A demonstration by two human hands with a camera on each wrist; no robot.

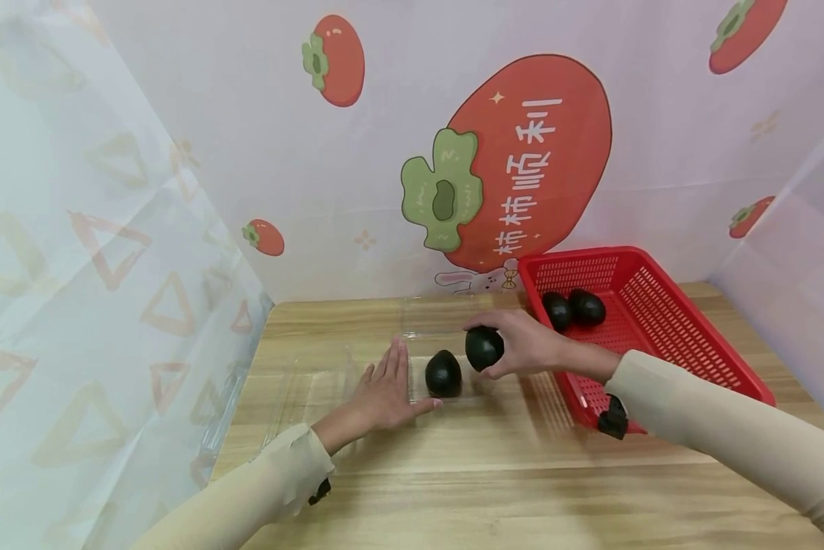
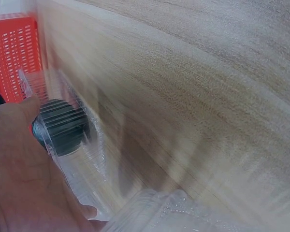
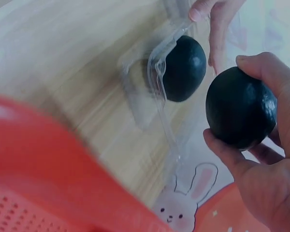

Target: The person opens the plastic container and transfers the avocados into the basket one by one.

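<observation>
My right hand (image 1: 528, 344) grips a dark avocado (image 1: 484, 349) between thumb and fingers, just right of another avocado (image 1: 443, 374). That second one stands in a clear plastic clamshell box (image 3: 152, 67); the right wrist view shows the held avocado (image 3: 241, 107) apart from it. With its fingers straight and spread, my left hand (image 1: 384, 401) rests along the left side of the box. Behind the box, the clear lid (image 1: 446, 315) lies folded back. From the left wrist, the avocado (image 2: 65, 126) shows through the ribbed plastic wall.
A red perforated basket (image 1: 700, 344) stands on the right, with two dark avocados (image 1: 586, 307) at its far left. More clear plastic boxes (image 1: 302, 389) lie to the left on the wooden table (image 1: 466, 489). Printed white sheeting (image 1: 357, 176) encloses the back and sides.
</observation>
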